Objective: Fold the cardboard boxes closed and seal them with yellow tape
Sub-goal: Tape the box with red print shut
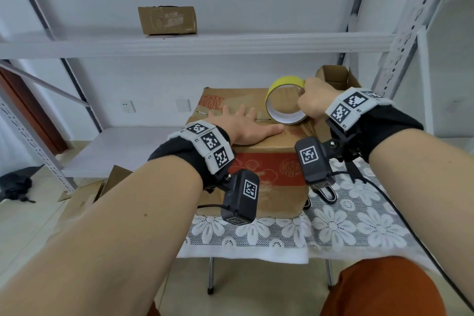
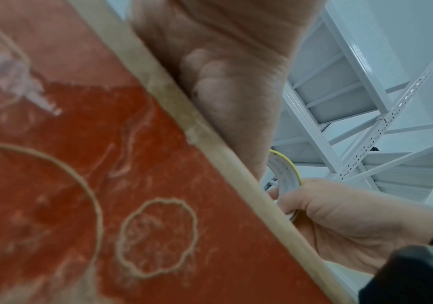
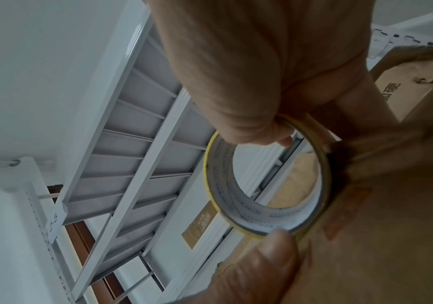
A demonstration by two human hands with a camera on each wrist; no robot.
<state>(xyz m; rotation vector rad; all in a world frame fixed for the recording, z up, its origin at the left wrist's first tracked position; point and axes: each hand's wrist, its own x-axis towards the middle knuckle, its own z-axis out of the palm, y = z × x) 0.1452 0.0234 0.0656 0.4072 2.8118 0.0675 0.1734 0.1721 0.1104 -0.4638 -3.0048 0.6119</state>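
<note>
A brown cardboard box (image 1: 266, 185) with a red printed band stands on the lace-covered table, its top flaps folded down. My left hand (image 1: 243, 126) lies flat on the box top with fingers spread, pressing the flaps. My right hand (image 1: 314, 101) grips a roll of yellow tape (image 1: 282, 102) standing on edge on the box top, near its right side. In the right wrist view the fingers hook through the tape roll (image 3: 264, 185). The left wrist view shows the box's red side (image 2: 106, 185), my left hand (image 2: 231, 86) on its edge and the tape roll (image 2: 287, 172).
A second open cardboard box (image 1: 336, 77) stands behind the right hand. A small closed box (image 1: 168, 20) sits on the white metal shelf (image 1: 195, 43). Flattened cardboard (image 1: 89, 195) lies on the floor at left. Black-handled scissors (image 1: 327, 194) and a cable lie on the tablecloth (image 1: 333, 226).
</note>
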